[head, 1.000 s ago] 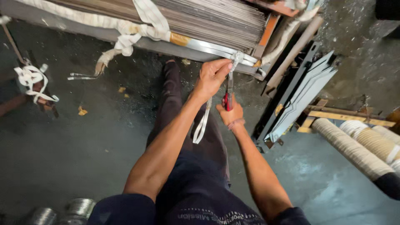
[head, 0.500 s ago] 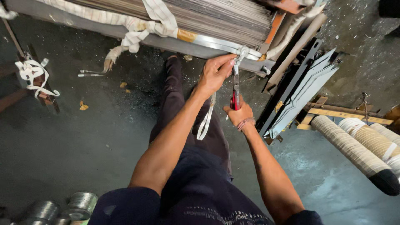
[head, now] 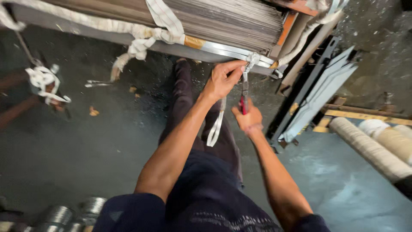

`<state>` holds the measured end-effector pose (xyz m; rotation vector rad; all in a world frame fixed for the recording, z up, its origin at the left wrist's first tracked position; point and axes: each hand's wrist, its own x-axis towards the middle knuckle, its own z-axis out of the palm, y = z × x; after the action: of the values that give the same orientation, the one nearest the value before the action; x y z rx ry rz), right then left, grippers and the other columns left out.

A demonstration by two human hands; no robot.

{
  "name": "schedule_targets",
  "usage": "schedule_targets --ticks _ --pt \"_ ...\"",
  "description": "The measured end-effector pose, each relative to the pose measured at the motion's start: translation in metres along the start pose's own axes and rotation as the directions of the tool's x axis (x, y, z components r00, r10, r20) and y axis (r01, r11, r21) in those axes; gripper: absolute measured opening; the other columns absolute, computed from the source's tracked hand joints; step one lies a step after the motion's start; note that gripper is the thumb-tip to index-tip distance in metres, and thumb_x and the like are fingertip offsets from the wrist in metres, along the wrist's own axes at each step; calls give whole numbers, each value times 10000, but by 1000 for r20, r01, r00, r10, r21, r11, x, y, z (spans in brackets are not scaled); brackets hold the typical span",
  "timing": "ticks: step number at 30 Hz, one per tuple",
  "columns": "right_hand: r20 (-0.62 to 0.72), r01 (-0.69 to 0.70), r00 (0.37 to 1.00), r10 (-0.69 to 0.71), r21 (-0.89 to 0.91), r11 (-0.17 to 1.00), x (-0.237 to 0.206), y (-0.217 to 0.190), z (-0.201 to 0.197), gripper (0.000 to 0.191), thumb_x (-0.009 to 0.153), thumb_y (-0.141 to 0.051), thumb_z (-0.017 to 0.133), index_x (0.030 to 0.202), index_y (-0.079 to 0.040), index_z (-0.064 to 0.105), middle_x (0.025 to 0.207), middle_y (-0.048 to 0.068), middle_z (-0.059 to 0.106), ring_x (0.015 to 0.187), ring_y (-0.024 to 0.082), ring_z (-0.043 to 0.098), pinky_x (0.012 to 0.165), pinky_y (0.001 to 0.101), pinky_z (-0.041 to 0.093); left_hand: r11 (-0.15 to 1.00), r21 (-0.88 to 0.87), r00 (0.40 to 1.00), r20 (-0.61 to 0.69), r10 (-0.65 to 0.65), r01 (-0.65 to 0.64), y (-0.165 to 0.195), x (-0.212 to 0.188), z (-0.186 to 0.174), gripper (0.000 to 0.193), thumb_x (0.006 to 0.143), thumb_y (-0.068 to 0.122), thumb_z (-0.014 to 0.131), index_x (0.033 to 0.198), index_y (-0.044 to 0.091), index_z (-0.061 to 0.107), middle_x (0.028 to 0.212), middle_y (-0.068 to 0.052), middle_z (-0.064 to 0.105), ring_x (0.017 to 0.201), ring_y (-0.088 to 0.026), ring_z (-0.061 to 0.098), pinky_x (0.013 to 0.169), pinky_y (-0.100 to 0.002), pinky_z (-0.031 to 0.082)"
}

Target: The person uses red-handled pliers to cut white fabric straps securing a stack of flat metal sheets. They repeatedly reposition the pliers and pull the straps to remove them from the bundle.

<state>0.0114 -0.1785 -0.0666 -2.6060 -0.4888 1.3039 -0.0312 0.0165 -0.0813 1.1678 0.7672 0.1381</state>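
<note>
Dark, grimy concrete floor [head: 77, 163] here, looks like a workshop, seen from the head camera looking straight down past the person's dark trousers. Across the top runs a big stack of thin metal sheets [head: 223, 19] on a grey rail, tied round with white cloth strapping [head: 161, 19], with a tan patch of tape [head: 195, 42] on the rail edge. The left hand [head: 221, 79] is pinched shut on a white strap knot [head: 251, 58] at the rail's edge, and a loose strap tail [head: 216, 124] hangs down below the wrist. The right hand [head: 248, 118] is clamped round red-handled pliers [head: 244, 92], tips pointing up at that knot. Off to the right are leaning grey panels [head: 319, 92], and pale fabric rolls [head: 371, 148] lie on the floor. Shiny wire coils [head: 58, 215] sit bottom left.
</note>
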Motion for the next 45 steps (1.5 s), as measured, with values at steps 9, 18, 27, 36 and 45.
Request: schedule_targets --ticks 9,18,27,36,45 --pt "36 -71 997 74 -64 995 0 -6 -7 441 796 -466 718 1028 -112 591 912 192 728 901 436 689 806 535 521 264 805 692 233 683 -531 104 -7 -31 304 809 139 672 1093 43 724 1052 -87 676 1065 -308 599 915 -451 456" --pt "-31 -9 999 8 -16 1000 4 -8 7 418 791 -445 723 1040 -130 607 902 173 737 895 429 686 818 529 509 -242 789 637 603 480 -565 118 25 -32 214 857 182 618 1038 80 664 975 -66 596 995 -228 547 853 -368 410" --pt "-63 25 998 -28 -55 998 5 -11 5 436 802 -456 718 1045 -107 620 921 218 721 918 446 673 828 536 504 -387 546 543 830 129 -743 117 50 -40 109 908 174 608 896 74 649 860 -87 590 797 -238 615 622 -405 473" --pt "-47 39 998 -40 -15 999 -5 -20 -7 424 782 -413 703 1048 -97 613 935 216 727 919 445 680 842 528 509 178 791 644 319 695 -585 116 -15 -38 165 865 137 666 984 23 673 1017 -111 622 909 -327 681 768 -438 532" --pt "19 -10 1000 11 -76 997 -3 -19 -8 414 808 -416 701 1053 -98 602 932 230 722 915 456 683 851 530 518 997 -24 961 -268 64 -73 43 -2 14 282 853 249 796 985 0 780 868 -89 804 764 -125 752 715 -274 579"
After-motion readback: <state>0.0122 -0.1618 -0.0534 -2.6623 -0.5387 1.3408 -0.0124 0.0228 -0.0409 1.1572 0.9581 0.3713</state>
